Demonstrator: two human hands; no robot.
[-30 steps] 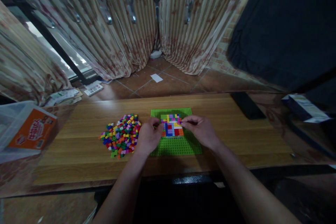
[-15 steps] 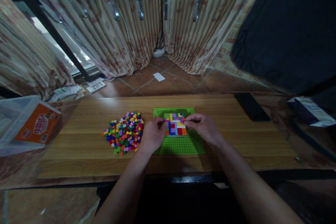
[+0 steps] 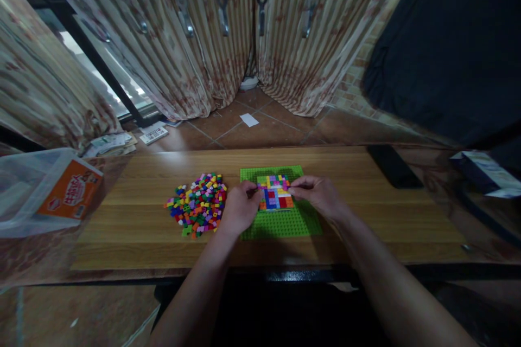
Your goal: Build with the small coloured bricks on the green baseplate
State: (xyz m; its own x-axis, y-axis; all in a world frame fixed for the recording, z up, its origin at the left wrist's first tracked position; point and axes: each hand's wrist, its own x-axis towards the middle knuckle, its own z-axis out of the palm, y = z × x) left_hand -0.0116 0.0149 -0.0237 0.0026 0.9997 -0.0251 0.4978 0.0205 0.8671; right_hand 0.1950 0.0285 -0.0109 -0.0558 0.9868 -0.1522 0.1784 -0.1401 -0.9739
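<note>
A block of multicoloured building bricks (image 3: 278,200) sits over the green studded baseplate (image 3: 280,225). Fingers of my left hand (image 3: 241,208) are closed at the block's left edge, thumb towards me. On the opposite edge my right hand (image 3: 319,195) pinches the block between thumb and index finger. My fingers cover parts of both edges, so whether a loose brick is between them is hidden. To the left of my left hand lies a heap of loose bricks (image 3: 199,206) in many colours.
The wooden table (image 3: 142,249) carries a black phone (image 3: 394,167) at its far right. A clear plastic tub (image 3: 28,179) with an orange label stands at the left. A blue-and-white packet (image 3: 484,173) lies beyond the right end. Striped curtains (image 3: 203,54) hang behind.
The whole view has shifted slightly, so the table and bricks appear a little further right. Both hands keep their places at the block's edges.
</note>
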